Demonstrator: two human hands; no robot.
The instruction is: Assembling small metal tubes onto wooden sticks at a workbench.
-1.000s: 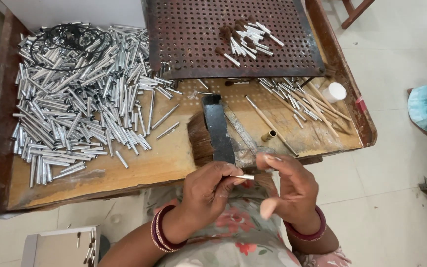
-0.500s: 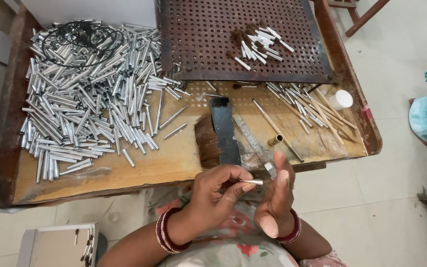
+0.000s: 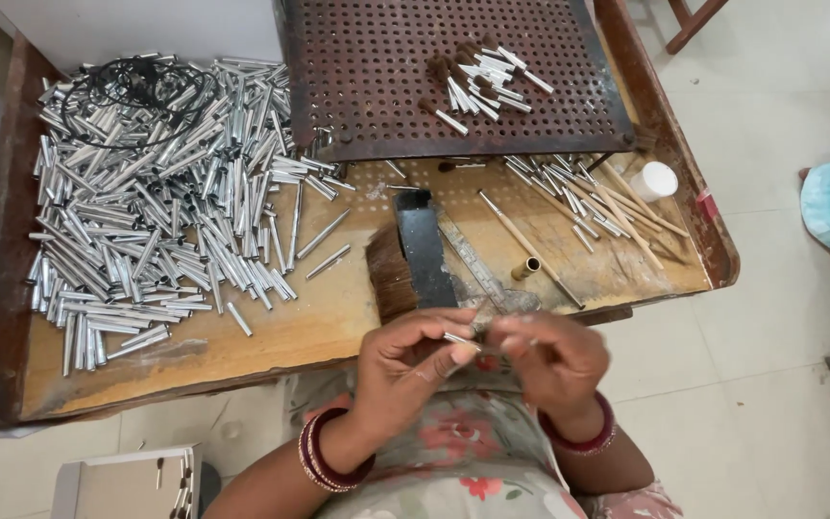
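Just in front of the wooden tray's near edge point(image 3: 242, 370), above the lap, the left hand point(image 3: 405, 360) pinches a small silver tube point(image 3: 460, 338) between thumb and fingertips, and the right hand point(image 3: 549, 360) closes loosely at the tube's other end, though what its fingers grip cannot be told. To do this well, the tube should probably stay level and steady while the right fingers work gently. Further out lie the dark brush block point(image 3: 415, 259), the heap of silver tubes point(image 3: 146, 202) and the perforated plate point(image 3: 453, 77).
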